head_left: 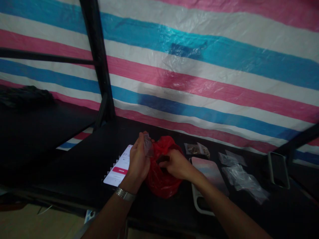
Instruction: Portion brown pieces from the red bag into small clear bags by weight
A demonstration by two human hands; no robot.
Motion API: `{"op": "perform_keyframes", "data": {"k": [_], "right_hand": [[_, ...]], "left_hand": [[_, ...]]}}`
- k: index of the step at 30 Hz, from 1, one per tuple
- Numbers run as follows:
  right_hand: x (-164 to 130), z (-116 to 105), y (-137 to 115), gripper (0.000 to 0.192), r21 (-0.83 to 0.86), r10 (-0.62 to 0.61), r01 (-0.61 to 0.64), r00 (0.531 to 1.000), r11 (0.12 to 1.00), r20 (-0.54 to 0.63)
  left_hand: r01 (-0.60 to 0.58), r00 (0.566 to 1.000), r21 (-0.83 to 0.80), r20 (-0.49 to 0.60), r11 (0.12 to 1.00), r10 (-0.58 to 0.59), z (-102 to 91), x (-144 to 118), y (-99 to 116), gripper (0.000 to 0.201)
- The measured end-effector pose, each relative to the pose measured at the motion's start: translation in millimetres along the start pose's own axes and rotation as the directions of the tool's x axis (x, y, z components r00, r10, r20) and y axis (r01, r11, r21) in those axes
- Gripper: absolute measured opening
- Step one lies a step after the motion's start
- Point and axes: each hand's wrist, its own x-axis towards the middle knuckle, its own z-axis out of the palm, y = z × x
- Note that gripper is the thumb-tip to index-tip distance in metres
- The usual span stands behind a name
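Note:
My left hand [140, 159], with a metal watch band [126, 195] on its wrist, is closed on a small clear plastic bag [148, 146]. Right beside it stands a red plastic bag [164, 186] with its mouth open. Over that mouth is my right hand [176, 162], its fingers curled together inside the opening; what they grip is too dark to make out. A lit phone [119, 172] lies left of the red bag, partly behind my left hand. To the right, a flat scale [209, 176] lies partly under my right forearm.
Filled clear bags [196, 149] lie behind the scale. Further right are several clear plastic bags [243, 179] and a dark-faced device with a pale rim [278, 170]. A black post [98, 66] and striped sheeting [199, 76] bound the black table [84, 166].

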Motion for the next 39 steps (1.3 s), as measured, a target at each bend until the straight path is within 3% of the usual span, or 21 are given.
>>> {"op": "perform_keyframes", "data": {"k": [8,11,14,16,18,24,28,32,35,39], "right_hand": [[-10.1,-2.9,17.7,0.026,0.297,0.042,-0.032,0.999,0.954,-0.030],[-14.8,-9.8,15.7,0.033,0.044,0.064,-0.058,0.988,0.997,-0.142],[-16.7,-14.9,8.7,0.038,-0.392,0.045,-0.116,0.982,0.913,-0.186],[-14.5,-13.0,4.3,0.036,-0.512,0.058,-0.128,0.987,0.849,-0.149],[-9.5,-6.8,1.6,0.033,-0.526,0.066,-0.127,0.989,0.841,-0.134],[7.3,11.7,-2.7,0.038,-0.475,0.047,-0.121,0.985,0.871,-0.164],[8.4,9.5,-6.0,0.032,-0.387,-0.025,0.004,0.998,0.922,-0.049],[3.9,5.4,-2.4,0.022,-0.327,-0.051,0.053,0.999,0.944,0.015],[-0.3,5.8,4.9,0.021,-0.179,-0.065,0.071,0.997,0.981,0.039],[-6.8,6.5,14.0,0.019,0.096,-0.008,0.009,1.000,0.995,-0.015]], "left_hand": [[0.043,0.998,-0.024,0.043,0.999,-0.042,0.8,5.8,-3.0,0.025],[0.050,0.997,-0.009,0.058,0.999,-0.049,1.3,7.6,-2.5,0.026],[0.028,0.999,0.016,0.045,0.999,-0.029,2.2,7.1,-1.0,0.024],[0.007,1.000,0.045,0.026,0.999,-0.008,2.0,6.0,-0.7,0.022],[-0.015,1.000,0.078,-0.004,0.997,0.016,0.7,5.5,-2.0,0.019],[-0.032,0.998,0.098,-0.049,0.995,0.037,-5.3,9.5,-10.8,0.019],[-0.010,0.999,0.071,-0.029,0.997,0.012,-5.6,13.5,-14.1,0.022],[0.000,1.000,0.039,-0.009,0.999,0.000,-3.9,15.2,-14.6,0.024],[-0.008,1.000,0.032,-0.003,0.999,0.008,-2.3,14.9,-14.0,0.026],[-0.047,0.999,0.052,0.015,0.998,0.047,0.2,13.4,-9.5,0.025]]}}
